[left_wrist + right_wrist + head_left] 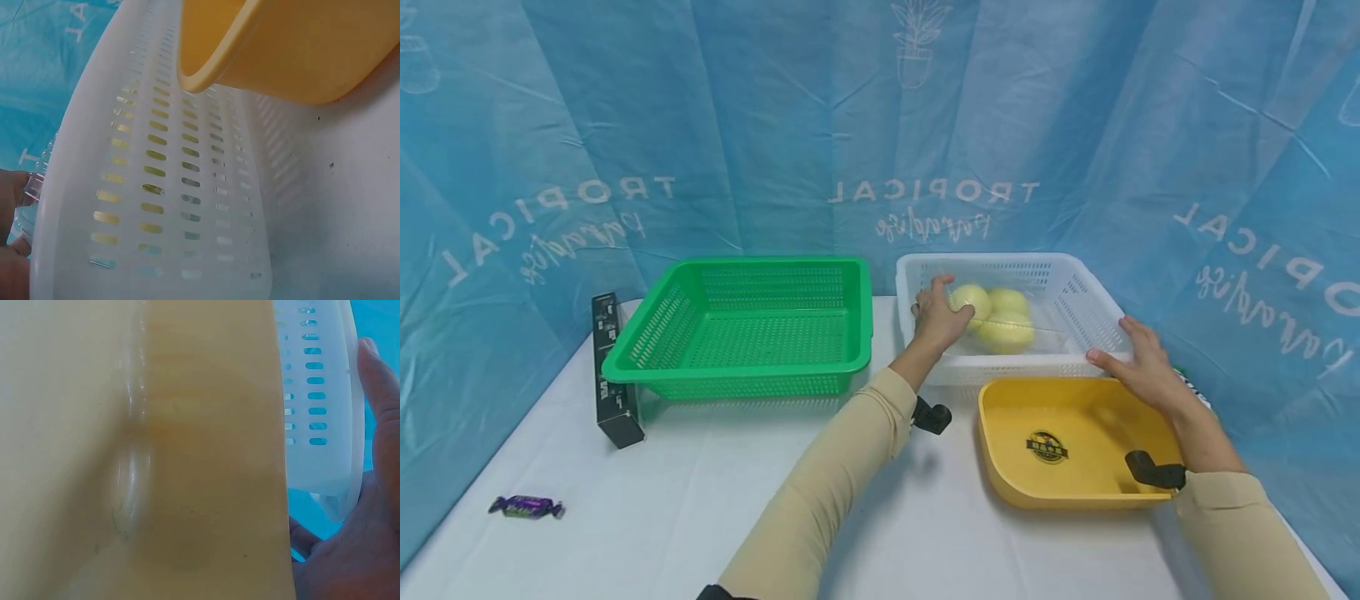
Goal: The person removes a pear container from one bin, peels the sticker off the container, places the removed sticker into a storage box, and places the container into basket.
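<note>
Several pale yellow-green round fruits (1006,332) sit in a clear plastic pack (34,185) inside the white slotted basket (1093,312). My left hand (936,318) reaches over the basket's left part and holds the pack's left side, thumb beside the fruit. In the left wrist view, fingertips pinch the clear edge beyond the basket's rim. At the basket's front right corner, my right hand (1138,367) grips the rim, its thumb on the front edge and its fingers along the right side. The right wrist view shows the thumb against that rim.
A yellow basin (1082,492) stands right in front of the white basket. To the left is a green basket (737,371), with a long black box (617,408) beside it. A purple wrapped candy (527,507) lies at the front left. Blue curtains (775,125) hang around the table.
</note>
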Demonstrator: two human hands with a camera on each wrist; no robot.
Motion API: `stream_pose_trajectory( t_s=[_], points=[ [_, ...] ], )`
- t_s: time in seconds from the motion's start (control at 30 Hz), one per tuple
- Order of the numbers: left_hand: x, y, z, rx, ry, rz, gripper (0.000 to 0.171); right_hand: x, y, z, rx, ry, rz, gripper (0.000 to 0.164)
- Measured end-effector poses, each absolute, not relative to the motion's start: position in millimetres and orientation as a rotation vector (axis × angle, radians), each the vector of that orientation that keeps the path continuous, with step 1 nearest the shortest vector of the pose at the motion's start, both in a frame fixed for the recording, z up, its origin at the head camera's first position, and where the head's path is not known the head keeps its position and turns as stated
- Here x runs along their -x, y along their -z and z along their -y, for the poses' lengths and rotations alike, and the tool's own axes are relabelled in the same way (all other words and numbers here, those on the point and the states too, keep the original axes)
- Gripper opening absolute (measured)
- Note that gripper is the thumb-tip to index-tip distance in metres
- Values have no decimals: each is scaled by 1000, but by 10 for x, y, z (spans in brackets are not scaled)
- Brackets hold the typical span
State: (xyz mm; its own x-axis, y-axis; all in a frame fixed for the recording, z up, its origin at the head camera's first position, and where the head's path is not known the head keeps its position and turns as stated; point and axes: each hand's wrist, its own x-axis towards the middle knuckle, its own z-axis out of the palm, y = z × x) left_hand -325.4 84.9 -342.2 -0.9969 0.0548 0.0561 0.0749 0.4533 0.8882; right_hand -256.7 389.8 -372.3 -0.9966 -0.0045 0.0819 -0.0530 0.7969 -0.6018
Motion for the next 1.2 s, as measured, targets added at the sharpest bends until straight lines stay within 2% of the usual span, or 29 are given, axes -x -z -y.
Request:
stream_pose_trajectory(
  t_s=[1.2],
  points=[
    [3212,3425,-922,85,1328,3021,64,2559,3712,-3869,31,-1015,2926,99]
  ],
)
